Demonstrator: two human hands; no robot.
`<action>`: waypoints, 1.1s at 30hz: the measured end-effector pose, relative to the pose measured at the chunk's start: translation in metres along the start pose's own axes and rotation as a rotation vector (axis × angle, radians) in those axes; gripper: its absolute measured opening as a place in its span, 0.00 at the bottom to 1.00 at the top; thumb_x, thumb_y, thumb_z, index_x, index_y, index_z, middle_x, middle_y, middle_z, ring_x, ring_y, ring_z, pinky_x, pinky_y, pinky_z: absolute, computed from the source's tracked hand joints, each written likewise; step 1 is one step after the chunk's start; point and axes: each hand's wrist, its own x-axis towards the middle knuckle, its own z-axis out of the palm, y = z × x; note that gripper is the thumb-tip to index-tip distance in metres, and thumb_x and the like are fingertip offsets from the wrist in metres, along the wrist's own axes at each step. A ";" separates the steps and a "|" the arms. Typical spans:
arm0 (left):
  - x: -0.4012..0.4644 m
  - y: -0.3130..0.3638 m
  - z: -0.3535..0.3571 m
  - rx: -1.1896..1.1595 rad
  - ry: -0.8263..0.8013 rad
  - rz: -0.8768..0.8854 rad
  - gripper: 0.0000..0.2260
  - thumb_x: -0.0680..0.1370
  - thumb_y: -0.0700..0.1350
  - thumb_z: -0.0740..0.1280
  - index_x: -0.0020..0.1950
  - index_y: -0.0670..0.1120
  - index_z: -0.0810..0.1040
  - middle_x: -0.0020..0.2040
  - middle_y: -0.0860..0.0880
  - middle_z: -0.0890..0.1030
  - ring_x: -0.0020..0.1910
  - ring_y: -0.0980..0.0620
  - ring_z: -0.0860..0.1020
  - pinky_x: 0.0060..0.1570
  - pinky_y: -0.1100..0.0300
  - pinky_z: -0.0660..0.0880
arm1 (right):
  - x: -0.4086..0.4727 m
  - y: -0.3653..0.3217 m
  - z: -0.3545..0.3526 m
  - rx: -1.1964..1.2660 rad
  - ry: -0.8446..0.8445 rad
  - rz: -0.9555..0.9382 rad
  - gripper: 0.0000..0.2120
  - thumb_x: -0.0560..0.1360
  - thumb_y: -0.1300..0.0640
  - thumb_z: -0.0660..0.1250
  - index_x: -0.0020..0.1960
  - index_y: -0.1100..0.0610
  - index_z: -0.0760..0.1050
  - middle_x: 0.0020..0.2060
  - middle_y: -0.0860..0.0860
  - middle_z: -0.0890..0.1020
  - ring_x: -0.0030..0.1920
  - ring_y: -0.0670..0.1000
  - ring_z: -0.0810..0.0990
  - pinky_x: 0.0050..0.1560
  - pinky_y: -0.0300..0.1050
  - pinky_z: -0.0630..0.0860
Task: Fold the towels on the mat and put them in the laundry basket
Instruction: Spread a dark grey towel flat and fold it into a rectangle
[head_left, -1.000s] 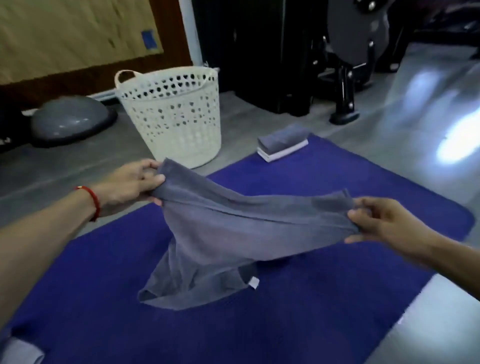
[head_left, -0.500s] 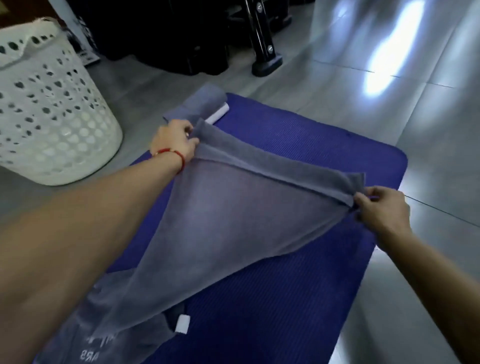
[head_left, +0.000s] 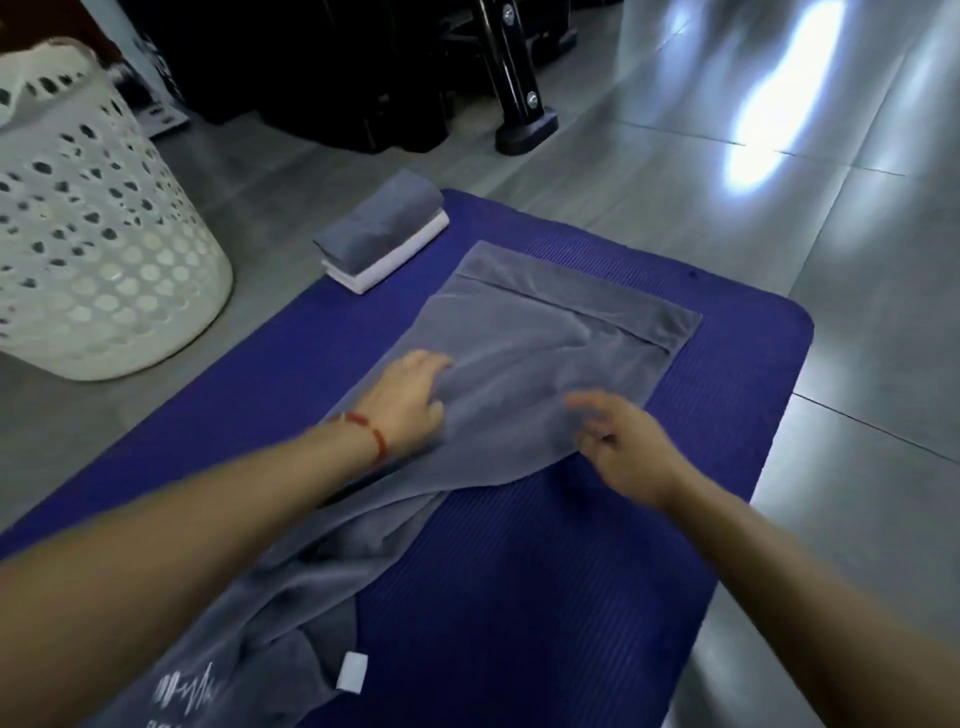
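A grey towel (head_left: 540, 353) lies spread on the blue mat (head_left: 519, 597), its far end flat and its near end rumpled with a white label. My left hand (head_left: 408, 400), with a red string at the wrist, rests on the towel's left side with fingers stretched forward. My right hand (head_left: 623, 441) hovers at the towel's right edge, fingers loosely spread, blurred, holding nothing. Two folded towels (head_left: 382, 236), grey on white, are stacked at the mat's far left corner. The white perforated laundry basket (head_left: 93, 249) stands on the floor to the left.
Grey tiled floor (head_left: 857, 364) surrounds the mat, with a bright glare at the upper right. Dark gym equipment with a black post and foot (head_left: 524, 124) stands behind the mat.
Both hands have let go of the towel's far corners; the towel now lies on the mat. The hands have drawn back toward its middle.
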 end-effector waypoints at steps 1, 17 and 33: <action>-0.050 -0.010 0.023 0.028 0.045 0.015 0.19 0.77 0.46 0.66 0.68 0.45 0.74 0.66 0.44 0.73 0.64 0.41 0.74 0.63 0.49 0.72 | -0.011 -0.001 0.014 -0.114 -0.067 -0.073 0.21 0.81 0.63 0.65 0.72 0.53 0.73 0.65 0.50 0.77 0.61 0.50 0.77 0.55 0.31 0.70; -0.325 -0.075 0.129 0.027 0.308 -0.334 0.07 0.77 0.41 0.69 0.51 0.53 0.77 0.53 0.56 0.73 0.53 0.51 0.75 0.52 0.52 0.74 | -0.078 -0.136 0.169 -0.958 -0.683 -0.678 0.21 0.82 0.54 0.60 0.75 0.48 0.68 0.70 0.49 0.72 0.69 0.54 0.74 0.66 0.53 0.73; -0.549 -0.031 0.195 -0.414 0.432 -0.567 0.03 0.73 0.51 0.67 0.45 0.60 0.77 0.51 0.65 0.72 0.51 0.61 0.75 0.50 0.59 0.77 | -0.204 -0.163 0.255 -1.257 -1.343 -0.683 0.12 0.74 0.50 0.69 0.51 0.55 0.84 0.46 0.53 0.86 0.45 0.55 0.82 0.48 0.47 0.80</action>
